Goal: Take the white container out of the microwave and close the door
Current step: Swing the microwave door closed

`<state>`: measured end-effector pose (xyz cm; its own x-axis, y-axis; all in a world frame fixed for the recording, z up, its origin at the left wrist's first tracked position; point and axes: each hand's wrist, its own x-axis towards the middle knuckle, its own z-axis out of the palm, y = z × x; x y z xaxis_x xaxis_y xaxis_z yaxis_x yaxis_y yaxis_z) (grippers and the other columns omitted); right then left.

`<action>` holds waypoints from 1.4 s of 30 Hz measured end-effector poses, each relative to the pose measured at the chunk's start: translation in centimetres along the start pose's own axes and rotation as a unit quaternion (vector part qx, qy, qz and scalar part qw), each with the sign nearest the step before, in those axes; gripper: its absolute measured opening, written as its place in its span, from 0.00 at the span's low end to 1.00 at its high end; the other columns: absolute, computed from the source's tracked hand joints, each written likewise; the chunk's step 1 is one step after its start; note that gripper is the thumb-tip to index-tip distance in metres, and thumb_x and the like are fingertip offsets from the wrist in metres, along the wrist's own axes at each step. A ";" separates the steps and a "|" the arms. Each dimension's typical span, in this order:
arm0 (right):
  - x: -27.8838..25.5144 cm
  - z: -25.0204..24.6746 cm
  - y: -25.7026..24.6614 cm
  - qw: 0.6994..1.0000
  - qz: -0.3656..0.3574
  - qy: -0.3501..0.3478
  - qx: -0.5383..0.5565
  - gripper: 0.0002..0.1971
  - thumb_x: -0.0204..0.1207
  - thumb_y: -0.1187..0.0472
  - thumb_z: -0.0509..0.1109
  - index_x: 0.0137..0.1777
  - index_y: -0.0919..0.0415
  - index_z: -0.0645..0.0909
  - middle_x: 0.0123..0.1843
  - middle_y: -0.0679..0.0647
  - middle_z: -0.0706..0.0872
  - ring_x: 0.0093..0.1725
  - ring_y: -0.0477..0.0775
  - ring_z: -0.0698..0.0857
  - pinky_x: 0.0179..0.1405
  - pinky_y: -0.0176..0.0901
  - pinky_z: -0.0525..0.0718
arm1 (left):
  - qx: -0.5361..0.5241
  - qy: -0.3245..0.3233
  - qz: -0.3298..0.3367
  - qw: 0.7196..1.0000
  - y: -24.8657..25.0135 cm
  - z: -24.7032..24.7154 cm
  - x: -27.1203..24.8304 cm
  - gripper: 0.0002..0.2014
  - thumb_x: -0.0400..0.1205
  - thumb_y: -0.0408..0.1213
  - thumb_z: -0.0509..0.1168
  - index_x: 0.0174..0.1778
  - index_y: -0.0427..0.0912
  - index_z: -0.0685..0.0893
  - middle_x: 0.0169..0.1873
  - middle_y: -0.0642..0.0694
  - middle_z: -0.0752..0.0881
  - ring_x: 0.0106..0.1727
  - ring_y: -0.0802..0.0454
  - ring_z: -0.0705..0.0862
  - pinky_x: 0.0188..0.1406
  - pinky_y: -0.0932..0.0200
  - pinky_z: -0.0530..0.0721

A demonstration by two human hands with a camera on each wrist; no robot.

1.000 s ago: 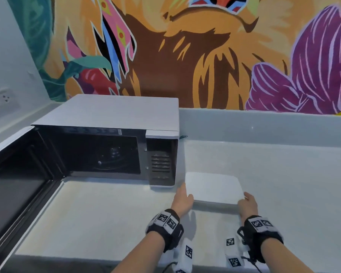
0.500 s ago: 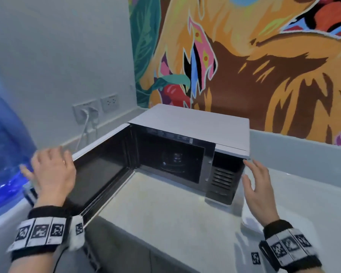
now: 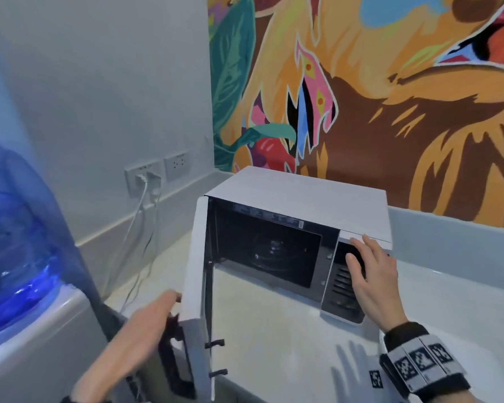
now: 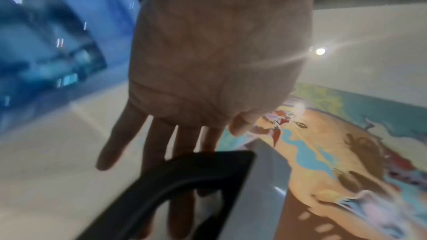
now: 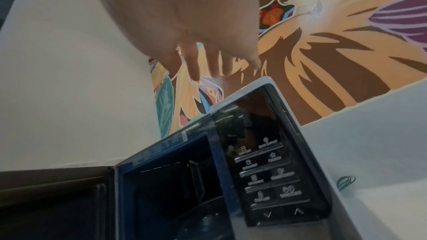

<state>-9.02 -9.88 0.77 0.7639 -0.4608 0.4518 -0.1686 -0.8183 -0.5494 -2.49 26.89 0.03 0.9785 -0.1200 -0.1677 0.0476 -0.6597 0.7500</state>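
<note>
Now our left hand (image 3: 140, 324) lies flat, fingers straight, against the outer face of the microwave door (image 3: 197, 286), which stands half-swung with clear counter (image 3: 274, 338) before the cavity. Our right hand (image 3: 373, 277), fingers spread, rests at the control panel (image 5: 268, 167) edge; the white container is out of view.

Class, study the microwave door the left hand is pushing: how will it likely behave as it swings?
The door looks a rigid panel, so probably swings without flexing. The left hand pushes near its free edge, likely easily. The right hand on the microwave suggests it might slide.
</note>
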 end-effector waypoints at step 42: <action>5.0 4.8 -0.2 0.968 0.134 0.163 -0.134 0.18 0.73 0.43 0.68 0.52 0.56 0.86 0.52 0.55 0.83 0.59 0.58 0.78 0.54 0.49 0.84 | -0.048 -0.110 0.343 0.932 14.5 21.8 9.5 0.17 0.86 0.37 0.55 0.70 0.41 0.75 0.57 0.40 0.87 0.60 0.42 0.84 0.64 0.46 0.81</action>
<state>-2.15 -10.33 -0.25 0.4404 -0.7167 0.5408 -0.5228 -0.6944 -0.4945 3.09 0.00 -4.68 0.7206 -0.6457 0.2528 -0.5456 -0.3030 0.7814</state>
